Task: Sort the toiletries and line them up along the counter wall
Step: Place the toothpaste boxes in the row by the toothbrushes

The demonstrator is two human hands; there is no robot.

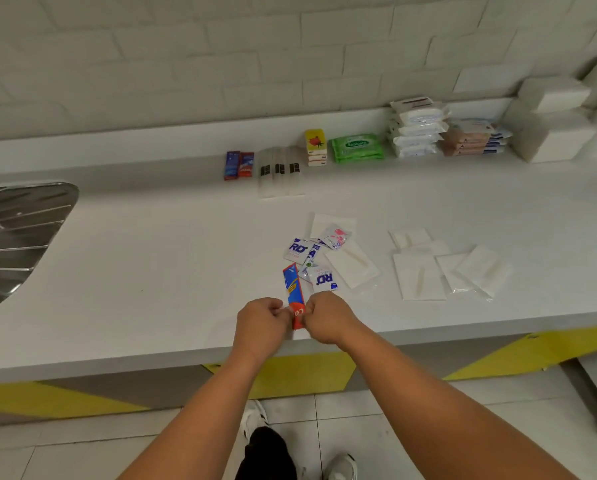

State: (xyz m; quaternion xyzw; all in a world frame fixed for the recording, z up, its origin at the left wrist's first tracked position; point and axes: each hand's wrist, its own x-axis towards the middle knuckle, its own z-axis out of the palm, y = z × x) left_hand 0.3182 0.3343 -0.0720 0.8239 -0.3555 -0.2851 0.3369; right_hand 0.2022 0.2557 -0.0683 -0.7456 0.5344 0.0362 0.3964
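A red and blue toothpaste box [295,292] lies near the counter's front edge. My left hand [261,323] and my right hand [326,318] both pinch its near end. Just beyond it lie small white RD sachets [323,279], a pink-printed sachet [336,236] and clear flat packets [350,263]. More clear white packets [418,277] lie to the right. Along the wall stand two small toothpaste boxes [238,164], long white packets [279,173], stacked soap boxes [316,147], green wipes [357,147], white wipe packs [416,128] and brown packs [466,142].
A steel sink drainboard [16,230] fills the counter's left end. White folded stacks [553,123] stand at the far right by the tiled wall. The white counter [151,271] has a yellow and grey front below its edge.
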